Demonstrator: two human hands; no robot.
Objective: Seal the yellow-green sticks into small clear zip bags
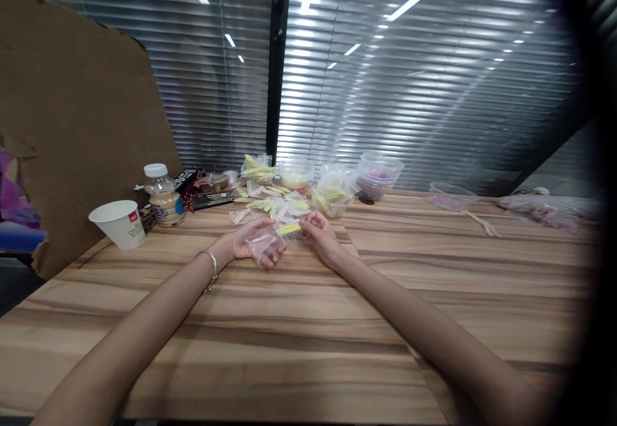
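My left hand (250, 241) is palm up with its fingers curled round a small clear plastic bag (266, 244). My right hand (320, 232) pinches one end of a yellow strip (289, 229), whose other end lies at the bag's edge. Whether that end is inside the bag I cannot tell. Just beyond my hands lies a loose pile of clear bags and yellow strips (284, 206). A filled bag of yellow strips (330, 196) stands to the right of the pile, and another bag of strips (258, 168) is farther back.
At the left stand a paper cup (120, 223) and a white-capped bottle (164, 196) beside a cardboard sheet (81, 105). Clear bowls (380, 172) and a round tub (295, 170) line the back. On the right are a shallow container (452, 197), a pale stick (481, 223) and plastic bags (549, 209).
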